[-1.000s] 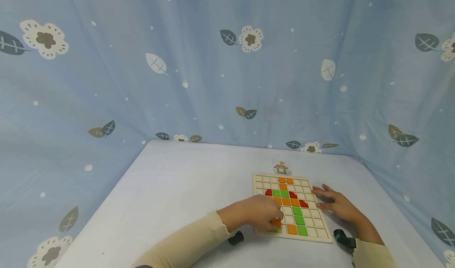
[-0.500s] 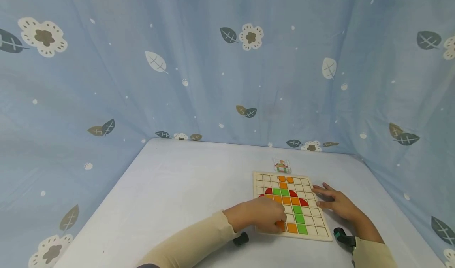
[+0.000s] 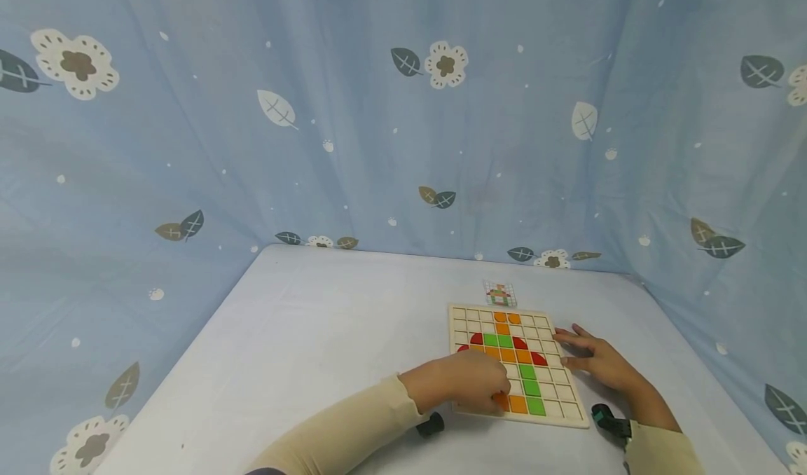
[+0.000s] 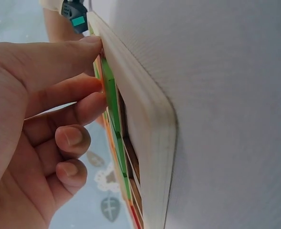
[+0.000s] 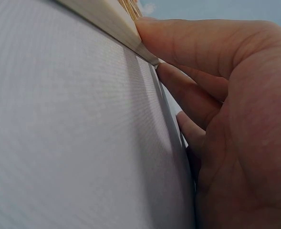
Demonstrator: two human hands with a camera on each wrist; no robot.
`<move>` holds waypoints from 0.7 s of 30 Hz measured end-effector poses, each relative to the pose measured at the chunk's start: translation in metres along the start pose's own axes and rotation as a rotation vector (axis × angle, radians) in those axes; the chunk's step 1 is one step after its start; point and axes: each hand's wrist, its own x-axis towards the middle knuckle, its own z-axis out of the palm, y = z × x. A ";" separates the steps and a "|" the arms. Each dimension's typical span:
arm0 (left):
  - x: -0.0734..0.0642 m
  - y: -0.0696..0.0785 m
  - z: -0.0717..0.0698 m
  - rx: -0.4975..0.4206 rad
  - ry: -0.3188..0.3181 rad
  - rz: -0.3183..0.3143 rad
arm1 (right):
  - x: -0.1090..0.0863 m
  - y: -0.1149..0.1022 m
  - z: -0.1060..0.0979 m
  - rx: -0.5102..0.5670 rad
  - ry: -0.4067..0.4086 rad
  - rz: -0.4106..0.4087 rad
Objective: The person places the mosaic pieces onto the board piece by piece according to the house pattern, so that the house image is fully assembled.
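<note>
A pale wooden grid board [image 3: 548, 394] lies on the table, with orange, green and red tiles set in its squares. My left hand [image 3: 474, 381] is over its near left corner, thumb and index finger pinching an orange tile [image 3: 502, 402] at the near row. In the left wrist view, the left thumb is at the board's edge beside a green tile [image 4: 110, 95], the other fingers curled. The left hand hides that corner from the head view. My right hand [image 3: 599, 364] rests at the right edge of the board, its fingertips touching the side, fingers fairly straight.
A small pattern card [image 3: 500, 294] lies just beyond the board. Dark wrist cameras show below the left wrist [image 3: 431, 424] and at the right wrist [image 3: 610, 422]. A blue patterned curtain [image 3: 353, 125] closes off the back and sides of the white table [image 3: 315, 321].
My left hand has moved slightly right and lowered the tilted orange tile to the near row, beside another orange tile. The right hand has stayed at the board's edge.
</note>
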 end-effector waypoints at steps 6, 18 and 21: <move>0.000 0.001 0.002 0.007 -0.009 0.005 | 0.000 0.003 0.001 -0.009 -0.016 0.005; -0.023 -0.027 0.002 0.018 0.120 0.035 | -0.005 0.012 0.000 0.070 0.016 -0.055; -0.041 -0.044 0.000 0.017 0.171 0.014 | -0.007 0.009 -0.002 0.073 0.043 -0.076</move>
